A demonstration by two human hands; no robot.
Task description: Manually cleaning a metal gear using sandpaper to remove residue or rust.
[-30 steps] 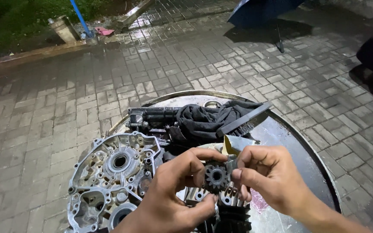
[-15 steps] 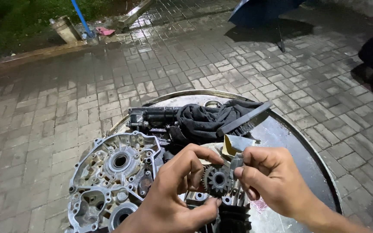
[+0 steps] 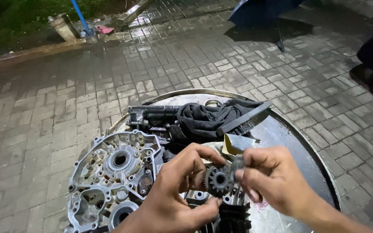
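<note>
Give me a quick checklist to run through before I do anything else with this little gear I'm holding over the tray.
1. Grip on the small gear: left hand pinches it by thumb and fingers; ok.
2. Right hand hold: fingertips are on a small grey part beside the gear; what it is, cannot tell.
3. Gear teeth: they look whole on the visible side; far side cannot tell.
4. Drop zone: hands are above the round metal tray; ok.
5. Engine case half: lies flat on the tray at left, apart from the hands; ok.
6. Clutter: black cloth and brush lie behind the hands; ok.
</note>
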